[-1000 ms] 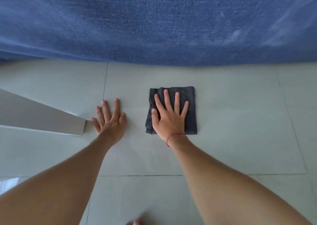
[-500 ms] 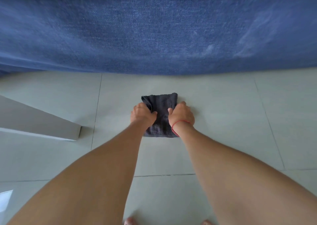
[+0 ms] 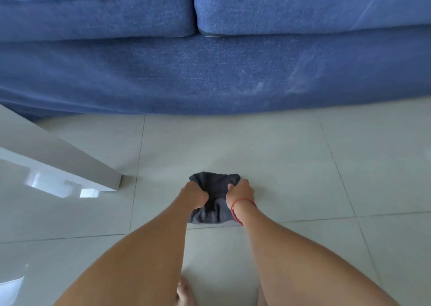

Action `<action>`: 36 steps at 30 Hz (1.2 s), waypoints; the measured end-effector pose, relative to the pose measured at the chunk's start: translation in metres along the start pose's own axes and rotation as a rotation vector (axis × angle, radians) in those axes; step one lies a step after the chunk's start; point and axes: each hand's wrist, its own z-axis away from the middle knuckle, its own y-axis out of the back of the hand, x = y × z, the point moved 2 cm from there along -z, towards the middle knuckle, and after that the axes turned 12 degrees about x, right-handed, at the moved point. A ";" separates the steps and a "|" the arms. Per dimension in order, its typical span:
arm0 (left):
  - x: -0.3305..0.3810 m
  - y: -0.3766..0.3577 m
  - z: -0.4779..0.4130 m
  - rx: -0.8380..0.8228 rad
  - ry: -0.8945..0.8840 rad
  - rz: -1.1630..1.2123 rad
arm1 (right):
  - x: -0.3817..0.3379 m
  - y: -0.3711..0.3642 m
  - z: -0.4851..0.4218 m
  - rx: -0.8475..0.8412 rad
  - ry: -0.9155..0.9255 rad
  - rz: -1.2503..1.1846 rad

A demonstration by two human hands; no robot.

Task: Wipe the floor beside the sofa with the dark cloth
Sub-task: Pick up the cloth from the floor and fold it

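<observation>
1. White bench (image 3: 58, 156) edge at far left, clear of my work.
2. My left hand (image 3: 194, 195), fingers curled, grips dark cloth (image 3: 214, 203) on the floor (image 3: 303, 165), short of the sofa (image 3: 210, 72).
3. My right hand (image 3: 241, 193) clenches the cloth's other side.
4. Mid-wipe, I judge; next push needs even downward pressure.

We see a dark grey cloth (image 3: 215, 198) on pale grey floor tiles (image 3: 279, 161). The sofa (image 3: 210, 72) is denim blue. A red string (image 3: 240, 204) circles our right wrist.
</observation>
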 end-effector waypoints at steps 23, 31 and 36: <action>0.002 0.277 0.275 0.487 -0.196 1.092 | -0.179 0.204 0.282 -0.115 0.583 -0.665; -0.080 0.332 0.319 0.692 -0.212 0.975 | -0.199 0.178 0.374 -0.125 0.790 -0.537; -0.184 0.371 0.356 0.857 -0.074 0.907 | -0.212 0.113 0.457 -0.298 0.885 -0.464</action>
